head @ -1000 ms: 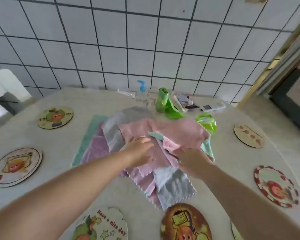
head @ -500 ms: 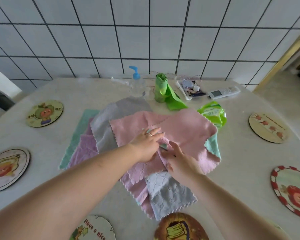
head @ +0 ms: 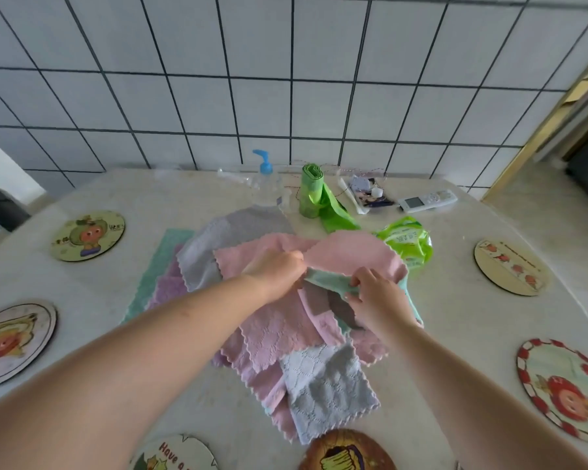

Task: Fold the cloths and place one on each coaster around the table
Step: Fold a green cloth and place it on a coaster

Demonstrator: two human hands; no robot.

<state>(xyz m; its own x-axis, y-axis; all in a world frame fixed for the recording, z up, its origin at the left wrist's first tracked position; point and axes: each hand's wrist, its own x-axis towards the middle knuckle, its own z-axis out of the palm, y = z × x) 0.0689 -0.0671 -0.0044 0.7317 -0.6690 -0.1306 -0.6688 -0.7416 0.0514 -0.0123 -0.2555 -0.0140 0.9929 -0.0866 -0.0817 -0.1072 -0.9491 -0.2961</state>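
Observation:
A heap of overlapping cloths lies mid-table: pink [head: 353,252], grey [head: 238,232], lilac [head: 167,290], mint green [head: 157,266], and a second grey one [head: 326,391] at the front. My left hand [head: 279,273] and my right hand [head: 375,296] both pinch the edge of a mint green cloth [head: 326,281], lifting it from under the pink one. Several round picture coasters ring the table: far left [head: 88,235], left [head: 11,340], front left [head: 177,454], front centre [head: 347,452], right [head: 564,388], far right [head: 508,266]. All of them are bare.
At the back by the tiled wall stand a clear pump bottle with a blue top [head: 265,184], a green roll of bags [head: 311,195], a white remote [head: 426,200] and small clutter [head: 367,195]. A green packet [head: 408,240] lies beside the cloths. A doorway opens at right.
Both hands went from pressing on the pink cloth to pinching a mint green cloth's edge and pulling it up out of the heap. The camera tilted and moved nearer.

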